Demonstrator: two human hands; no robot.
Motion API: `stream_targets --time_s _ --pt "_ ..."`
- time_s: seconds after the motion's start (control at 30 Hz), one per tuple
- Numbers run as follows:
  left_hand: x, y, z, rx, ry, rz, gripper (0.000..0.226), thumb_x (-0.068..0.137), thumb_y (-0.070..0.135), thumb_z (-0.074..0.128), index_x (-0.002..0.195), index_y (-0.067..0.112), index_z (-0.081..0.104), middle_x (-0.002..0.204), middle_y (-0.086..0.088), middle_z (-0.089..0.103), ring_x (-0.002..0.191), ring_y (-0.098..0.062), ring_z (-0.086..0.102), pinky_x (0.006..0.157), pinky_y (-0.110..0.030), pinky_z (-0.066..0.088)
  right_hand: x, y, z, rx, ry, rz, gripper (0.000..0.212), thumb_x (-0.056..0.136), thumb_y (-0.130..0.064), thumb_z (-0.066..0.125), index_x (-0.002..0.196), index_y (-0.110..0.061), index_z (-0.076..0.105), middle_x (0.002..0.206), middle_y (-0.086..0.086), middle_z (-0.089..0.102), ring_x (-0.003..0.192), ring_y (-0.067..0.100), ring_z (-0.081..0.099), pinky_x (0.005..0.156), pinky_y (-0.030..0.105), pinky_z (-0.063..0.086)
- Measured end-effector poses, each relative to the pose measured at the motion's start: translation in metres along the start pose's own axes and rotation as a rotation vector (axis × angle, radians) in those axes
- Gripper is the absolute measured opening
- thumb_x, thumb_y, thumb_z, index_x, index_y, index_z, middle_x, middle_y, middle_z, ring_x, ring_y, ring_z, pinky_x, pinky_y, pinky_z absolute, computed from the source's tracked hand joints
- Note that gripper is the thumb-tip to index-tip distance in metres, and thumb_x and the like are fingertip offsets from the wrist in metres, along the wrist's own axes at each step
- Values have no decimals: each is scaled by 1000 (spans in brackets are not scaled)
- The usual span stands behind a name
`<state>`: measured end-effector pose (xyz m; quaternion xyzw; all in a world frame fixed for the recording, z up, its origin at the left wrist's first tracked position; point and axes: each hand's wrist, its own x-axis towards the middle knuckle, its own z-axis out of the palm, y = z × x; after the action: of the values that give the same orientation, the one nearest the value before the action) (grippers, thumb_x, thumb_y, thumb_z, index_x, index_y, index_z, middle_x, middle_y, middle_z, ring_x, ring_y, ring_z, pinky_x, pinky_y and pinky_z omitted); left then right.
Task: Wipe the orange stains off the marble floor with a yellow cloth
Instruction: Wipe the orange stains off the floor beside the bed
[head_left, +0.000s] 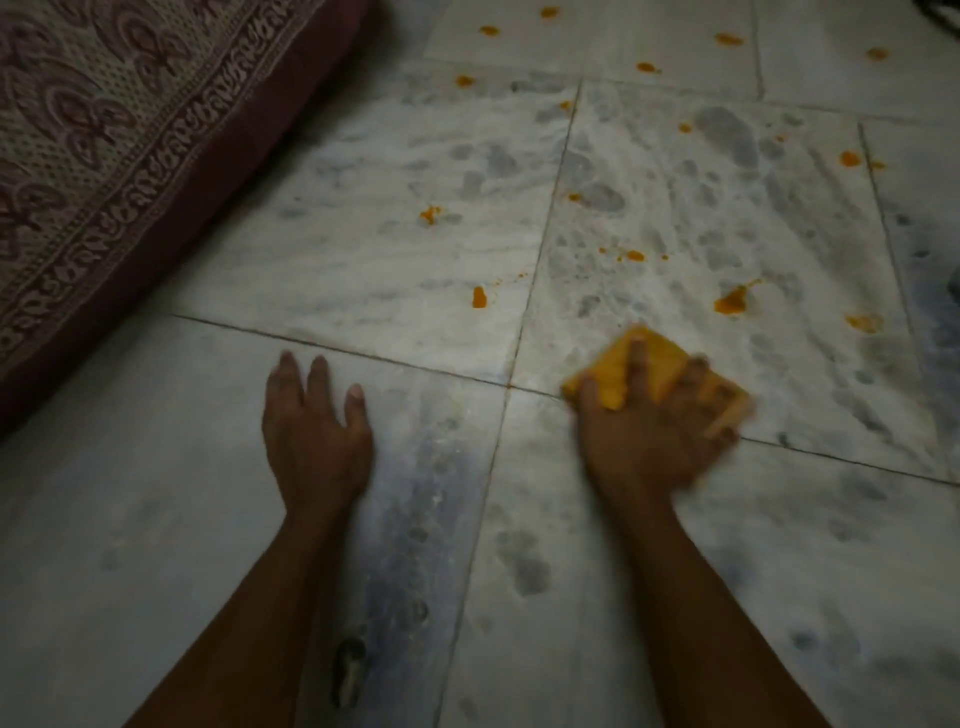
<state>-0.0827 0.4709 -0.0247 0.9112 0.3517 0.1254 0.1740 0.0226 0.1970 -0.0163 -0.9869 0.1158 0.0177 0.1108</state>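
Stains: orange stains (731, 301) scattered over the marble floor (363, 270), roughly 20 spots countable, several too small or blurred to count surely; all lie beyond the hands, toward the far and right parts of the view.
Nearest stains: 1 large splash and 1 fainter smear (865, 322) just beyond the cloth; 1 drop (478, 297) left of the tile seam.
Cloth: 1 yellow cloth (623, 364), folded, flat on the floor at the crossing of 4 tile seams.
Right hand: right hand (649, 426) pressed on top of the cloth, fingers spread over it, motion-blurred.
Left hand: left hand (314, 431) holding nothing, palm down on the floor, fingers apart, well apart from the cloth.
Edges: 1 patterned maroon mattress (104, 156) borders the floor at left.
Open room: bare marble between the hands and around the stains; near tiles show no orange.
Other: 1 small dark object (348, 670) beside the left forearm, too blurred to identify.
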Motion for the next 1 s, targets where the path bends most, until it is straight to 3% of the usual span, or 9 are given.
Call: stream_targets --time_s 0.1,0.2,0.3,0.43,0.57,0.7,0.83,0.93,1.0 --pt "7 1 -2 19 19 -6 62 101 43 44 155 12 42 168 -14 29 154 -35 27 124 -50 24 -35 -37 22 2 43 -479 81 82 -84 40 156 -54 29 173 9 20 159 41 10 123 64 10" --pt "5 7 -7 35 -19 -23 66 100 46 36 157 13 39 169 -12 27 155 -33 25 125 -51 25 -92 23 4 25 31 -737 78 82 -83 51 153 -54 37 171 4 24 159 35 17 121 63 23" --pt "6 6 -9 40 -37 -19 67 101 46 33 158 13 37 170 -11 24 156 -32 23 125 -51 24 -87 78 -21 -45 -1 -547 86 76 -88 44 155 -54 33 172 5 22 158 37 19 117 63 27" --pt "9 -2 3 68 -7 2 65 100 44 34 157 13 38 169 -11 26 156 -31 24 125 -50 23 -16 2 0 -22 75 -161 88 82 -88 31 160 -48 23 172 12 21 157 43 14 122 68 15" --pt "11 -3 6 88 21 40 64 99 42 36 155 11 42 167 -14 31 154 -33 29 122 -50 27 -16 -92 33 62 71 -380 80 83 -85 40 156 -52 31 172 13 20 159 43 12 124 64 11" --pt "24 -5 -12 92 -28 76 63 95 42 40 148 11 51 156 -17 47 142 -38 43 111 -53 39 -82 -33 11 68 -3 -691 79 81 -82 52 154 -55 36 172 5 23 159 35 19 120 61 27" --pt "67 -30 -13 82 -45 201 65 100 36 46 161 20 28 170 -6 24 154 -29 27 121 -49 27 -36 -14 -2 -29 -25 -435 83 84 -90 27 158 -54 22 174 5 15 159 36 12 123 63 19" --pt "72 -37 -1 66 -44 152 64 104 37 42 163 22 22 174 0 12 159 -22 13 129 -46 13 25 -100 13 73 -57 -295 87 88 -87 21 162 -43 15 174 9 7 159 39 2 124 68 0" --pt "68 -40 2 128 -39 183 62 104 42 31 162 19 28 173 -2 18 159 -20 17 129 -48 13 35 -150 33 103 -44 -344 86 86 -86 30 161 -42 25 173 13 13 158 43 8 123 70 5"
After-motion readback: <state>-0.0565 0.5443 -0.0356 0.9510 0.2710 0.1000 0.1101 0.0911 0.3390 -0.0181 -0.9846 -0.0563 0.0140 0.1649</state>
